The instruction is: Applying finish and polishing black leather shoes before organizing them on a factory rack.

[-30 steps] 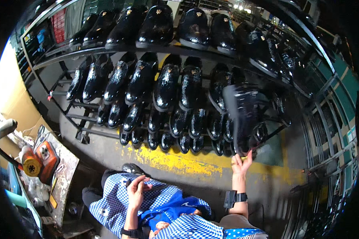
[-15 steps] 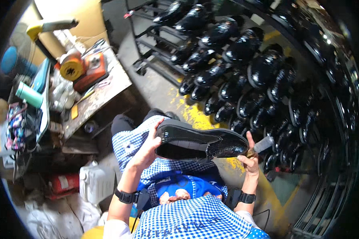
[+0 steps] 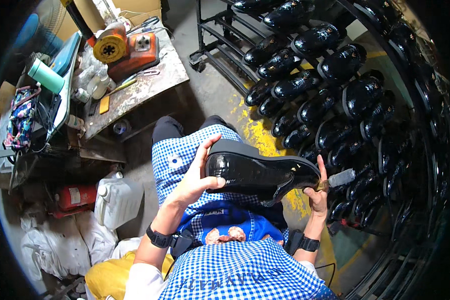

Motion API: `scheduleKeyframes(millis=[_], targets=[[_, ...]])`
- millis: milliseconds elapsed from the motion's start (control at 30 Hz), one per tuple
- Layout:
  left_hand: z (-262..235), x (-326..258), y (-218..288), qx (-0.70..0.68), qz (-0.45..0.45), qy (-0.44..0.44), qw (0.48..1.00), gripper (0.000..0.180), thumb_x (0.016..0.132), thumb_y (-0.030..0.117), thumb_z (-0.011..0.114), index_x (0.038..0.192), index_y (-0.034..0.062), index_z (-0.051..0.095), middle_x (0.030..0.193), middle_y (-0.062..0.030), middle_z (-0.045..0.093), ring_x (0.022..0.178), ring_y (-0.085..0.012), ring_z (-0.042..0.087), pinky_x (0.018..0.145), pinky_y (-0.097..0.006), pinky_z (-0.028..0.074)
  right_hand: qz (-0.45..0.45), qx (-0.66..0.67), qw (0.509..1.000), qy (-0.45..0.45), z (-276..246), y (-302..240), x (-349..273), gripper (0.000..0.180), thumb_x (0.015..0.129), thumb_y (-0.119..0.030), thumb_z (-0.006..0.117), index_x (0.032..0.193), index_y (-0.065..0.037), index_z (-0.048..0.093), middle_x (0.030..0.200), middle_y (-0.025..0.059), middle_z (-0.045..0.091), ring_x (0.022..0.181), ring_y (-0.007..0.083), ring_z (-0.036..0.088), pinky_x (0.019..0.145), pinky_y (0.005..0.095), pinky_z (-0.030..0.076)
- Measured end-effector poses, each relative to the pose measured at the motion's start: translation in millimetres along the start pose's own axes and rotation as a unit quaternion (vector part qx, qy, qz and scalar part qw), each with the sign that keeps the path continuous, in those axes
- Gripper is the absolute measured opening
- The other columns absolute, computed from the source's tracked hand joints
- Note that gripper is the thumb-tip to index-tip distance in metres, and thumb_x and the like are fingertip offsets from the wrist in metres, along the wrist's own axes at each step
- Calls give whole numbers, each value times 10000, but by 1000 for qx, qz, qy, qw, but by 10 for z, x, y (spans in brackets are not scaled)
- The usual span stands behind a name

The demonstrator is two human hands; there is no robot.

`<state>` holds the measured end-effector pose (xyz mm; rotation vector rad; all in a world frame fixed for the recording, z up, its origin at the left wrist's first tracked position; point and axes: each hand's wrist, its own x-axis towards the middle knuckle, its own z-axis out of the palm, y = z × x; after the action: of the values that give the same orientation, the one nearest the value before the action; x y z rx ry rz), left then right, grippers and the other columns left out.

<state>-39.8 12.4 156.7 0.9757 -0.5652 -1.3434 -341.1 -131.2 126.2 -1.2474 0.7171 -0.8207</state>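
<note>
A glossy black slip-on shoe (image 3: 250, 172) is held level in front of my lap, its side facing up and its thick sole edge away from me. At the heel end my left hand (image 3: 201, 172) grips it, thumb on the upper and fingers at the sole. My right hand (image 3: 317, 196) is closed at the toe, with the index finger stretched up along it. Also in that hand is a small tool (image 3: 341, 178) with a pale grey cylindrical end and a brownish part between the fingers; its exact kind is unclear.
Racks of glossy black shoes (image 3: 330, 102) fill the right side. On the left, a worn workbench (image 3: 155, 82) bears an orange machine (image 3: 135, 56). Below it are a white jerrycan (image 3: 117, 202), a red case (image 3: 77, 196) and yellow cloth (image 3: 107, 270).
The shoe has been rolled in my hands, so its outer side now faces up where the opening showed before. My view has shifted; both hands keep their hold.
</note>
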Motion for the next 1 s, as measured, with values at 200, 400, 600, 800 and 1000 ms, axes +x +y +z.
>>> scheduleKeyframes(millis=[200,400,600,800,1000], targets=[[-56,-11,26,-61,-25,-6,998,758,888,530,432,1468,187,84,1475,-75,225,1281,-254,355,787,-426,541,63,65,993,70,-22,221,35,741,669,-183,761,1281,34,403,1142,135,577,1028,230,580,945,338,446],[-273,38,-57,-137,57,55,987,674,919,486,372,1465,195,106,1444,-103,293,1224,-276,439,822,-473,531,104,207,971,68,166,437,284,434,784,-184,692,1139,-6,516,977,80,624,814,169,627,698,271,532],[-740,26,-365,49,179,227,956,495,919,117,470,1381,33,315,1270,-167,493,948,-178,614,777,-292,532,225,173,941,185,662,334,971,283,760,-294,743,774,-176,485,572,-27,465,350,76,340,334,213,251],[-1076,-15,-654,131,198,277,931,319,939,27,436,1254,-18,449,1011,-172,626,698,-155,647,613,-248,543,223,134,934,245,1433,190,1926,385,700,-317,791,878,-151,493,622,-17,452,353,85,306,338,234,232],[-1112,-32,-700,227,240,283,901,216,902,-26,466,1085,-58,575,850,-153,663,654,-143,653,583,-245,547,229,152,931,241,2387,1,2814,464,652,-292,825,896,-212,437,576,-52,315,346,79,254,346,230,190]])
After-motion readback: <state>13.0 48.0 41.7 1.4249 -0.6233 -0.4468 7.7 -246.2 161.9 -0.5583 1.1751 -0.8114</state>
